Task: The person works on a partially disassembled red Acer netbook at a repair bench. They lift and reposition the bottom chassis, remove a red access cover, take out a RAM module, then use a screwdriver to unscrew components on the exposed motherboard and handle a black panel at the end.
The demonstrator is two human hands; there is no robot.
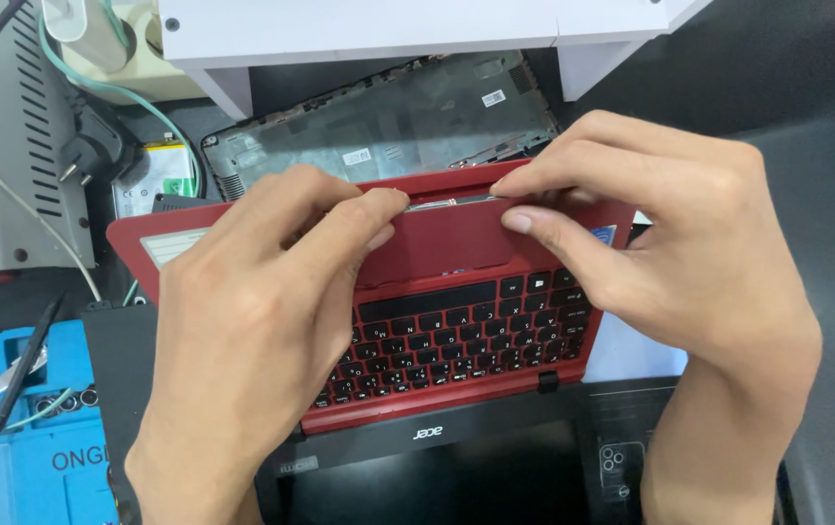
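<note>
At twelve o'clock on the red laptop [456,292], both hands pinched its far edge: left hand [262,321] from nine, right hand [670,233] from three. The edge ran left-right across the dark counter [806,194].

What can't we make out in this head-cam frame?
- Head view: front edge of the red laptop, covered by fingertips of left hand and right hand.
- Left keyboard keys, under the left hand.
- Laptop screen, cut off by the bottom edge.
- Gray bottom cover, partly behind the white shelf.
</note>
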